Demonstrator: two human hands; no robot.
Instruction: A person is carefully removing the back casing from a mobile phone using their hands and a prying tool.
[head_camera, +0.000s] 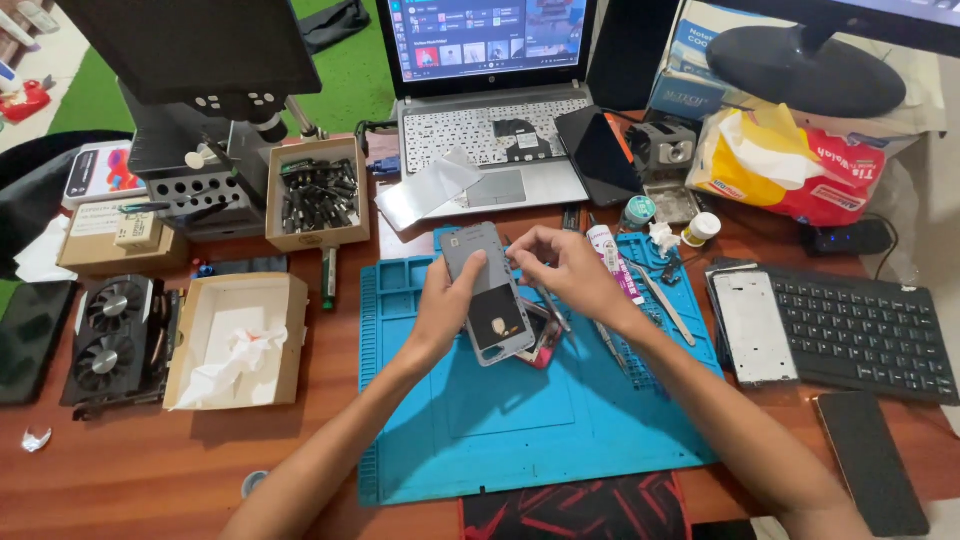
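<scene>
My left hand (447, 300) grips a grey opened phone body (487, 290) by its left edge, holding it tilted above the blue repair mat (500, 420). My right hand (565, 270) pinches the phone's top right edge with fingertips close together. Under the phone lies another phone part with a pink rim (545, 345). Tweezers (665, 305) and a white tube (612, 258) lie on the mat just right of my right hand.
A laptop (490, 120) stands at the back. A box of screwdriver bits (317, 195), an open cardboard box with tissue (238, 340) and a graphics card (115, 335) sit left. A phone frame (752, 325), black keyboard (860, 330) and dark phone (870, 460) lie right.
</scene>
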